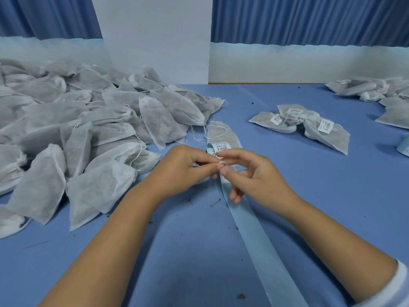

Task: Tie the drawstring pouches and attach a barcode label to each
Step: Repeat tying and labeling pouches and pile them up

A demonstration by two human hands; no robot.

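Blue table (pixel 321 207), dark specks (pixel 240 296); blue curtains (pixel 309 18), white pillar (pixel 155 36) behind.

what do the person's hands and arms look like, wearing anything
The left hand and right hand are bare: no gloves, rings or watch show. Both forearms are uncovered. A whitish sleeve sits near the right elbow; none shows on the left arm.

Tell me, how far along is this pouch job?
Done: three labelled pouches lie at centre right, each with a barcode sticker. In hand: the left hand and right hand pinch the drawstring of one pouch. Left: the big pile on the left shows no labels.
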